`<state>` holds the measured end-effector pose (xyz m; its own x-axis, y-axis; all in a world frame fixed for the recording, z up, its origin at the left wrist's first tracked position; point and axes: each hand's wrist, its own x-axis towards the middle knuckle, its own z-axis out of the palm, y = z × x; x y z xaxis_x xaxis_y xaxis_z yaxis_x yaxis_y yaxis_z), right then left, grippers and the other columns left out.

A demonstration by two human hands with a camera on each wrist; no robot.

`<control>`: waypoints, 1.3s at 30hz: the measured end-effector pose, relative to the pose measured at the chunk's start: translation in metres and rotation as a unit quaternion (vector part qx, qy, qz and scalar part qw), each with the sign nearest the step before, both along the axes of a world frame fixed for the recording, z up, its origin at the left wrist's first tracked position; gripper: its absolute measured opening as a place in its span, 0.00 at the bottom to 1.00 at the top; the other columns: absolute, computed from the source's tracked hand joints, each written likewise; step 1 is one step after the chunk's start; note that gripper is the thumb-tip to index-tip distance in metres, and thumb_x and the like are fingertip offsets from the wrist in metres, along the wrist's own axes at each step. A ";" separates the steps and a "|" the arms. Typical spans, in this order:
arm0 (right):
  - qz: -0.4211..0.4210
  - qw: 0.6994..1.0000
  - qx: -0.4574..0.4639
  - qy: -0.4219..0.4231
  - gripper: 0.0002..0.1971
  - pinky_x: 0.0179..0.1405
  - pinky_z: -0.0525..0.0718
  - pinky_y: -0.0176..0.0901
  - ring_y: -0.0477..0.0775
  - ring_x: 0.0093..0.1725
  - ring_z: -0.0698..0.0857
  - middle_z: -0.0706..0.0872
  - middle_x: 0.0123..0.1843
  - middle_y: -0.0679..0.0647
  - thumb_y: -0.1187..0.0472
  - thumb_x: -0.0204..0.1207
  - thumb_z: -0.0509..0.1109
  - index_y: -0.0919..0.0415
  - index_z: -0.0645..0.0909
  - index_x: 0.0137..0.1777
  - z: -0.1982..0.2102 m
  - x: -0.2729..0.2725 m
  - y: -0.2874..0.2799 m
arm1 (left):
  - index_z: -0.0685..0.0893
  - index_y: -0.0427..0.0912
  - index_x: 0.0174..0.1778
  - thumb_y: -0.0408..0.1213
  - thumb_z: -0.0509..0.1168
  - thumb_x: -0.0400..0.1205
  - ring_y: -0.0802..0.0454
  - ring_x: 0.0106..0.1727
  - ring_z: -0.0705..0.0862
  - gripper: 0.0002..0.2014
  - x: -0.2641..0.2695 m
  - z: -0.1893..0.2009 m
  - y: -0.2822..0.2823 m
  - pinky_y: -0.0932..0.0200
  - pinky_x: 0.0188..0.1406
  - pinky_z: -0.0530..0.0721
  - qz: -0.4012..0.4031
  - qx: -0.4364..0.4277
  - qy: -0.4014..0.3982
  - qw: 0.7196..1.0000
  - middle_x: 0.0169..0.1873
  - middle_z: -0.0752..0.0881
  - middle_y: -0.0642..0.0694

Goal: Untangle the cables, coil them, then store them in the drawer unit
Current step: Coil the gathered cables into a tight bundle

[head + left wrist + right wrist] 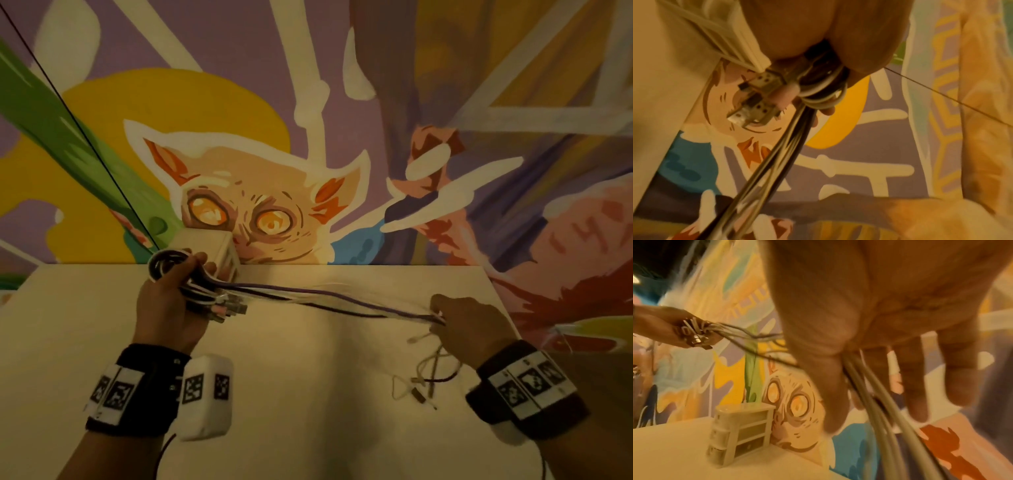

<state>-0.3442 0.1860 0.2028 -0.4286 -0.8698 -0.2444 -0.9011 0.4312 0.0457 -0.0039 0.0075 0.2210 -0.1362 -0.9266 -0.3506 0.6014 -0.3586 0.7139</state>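
Note:
A bundle of white, purple and black cables [325,299] runs taut between my two hands above the white table [291,394]. My left hand [171,301] grips the coiled part [168,263] of the bundle, and several USB plugs [229,308] stick out below its fingers. The coil [822,91] and plugs [754,100] fill the left wrist view. My right hand [455,318] pinches the strands [890,410] between thumb and fingers. The loose ends [428,377] hang from it onto the table. The small white drawer unit [209,250] stands just behind my left hand, with its drawers [742,433] closed.
A painted mural wall [342,137] rises straight behind the table's far edge. A thin dark line [68,113] runs diagonally at the left. The table's right edge [503,308] lies close to my right hand.

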 end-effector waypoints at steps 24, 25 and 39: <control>0.099 0.821 -0.110 -0.552 0.17 0.34 0.84 0.37 0.45 0.32 0.87 0.88 0.40 0.45 0.51 0.75 0.73 0.47 0.71 0.59 -0.003 0.137 -0.010 | 0.83 0.42 0.55 0.18 0.59 0.86 0.42 0.33 0.93 0.15 -0.079 0.005 0.084 0.46 0.34 0.95 -0.143 -0.037 -0.044 0.988 0.34 0.92 0.42; 0.097 0.830 -0.121 -0.536 0.10 0.28 0.81 0.35 0.45 0.26 0.83 0.85 0.34 0.47 0.53 0.78 0.69 0.48 0.72 0.56 -0.006 0.138 -0.008 | 0.83 0.42 0.55 0.18 0.59 0.86 0.41 0.34 0.94 0.15 -0.075 0.005 0.080 0.43 0.35 0.95 -0.138 -0.043 -0.044 0.989 0.34 0.92 0.41; 0.226 0.918 -0.129 -0.299 0.16 0.38 0.81 0.46 0.48 0.36 0.79 0.75 0.37 0.39 0.45 0.82 0.60 0.37 0.59 0.65 0.025 0.122 0.016 | 0.83 0.54 0.47 0.17 0.60 0.86 0.48 0.33 0.80 0.22 -0.038 -0.012 0.048 0.56 0.27 0.85 -0.113 -0.192 -0.213 0.951 0.39 0.82 0.45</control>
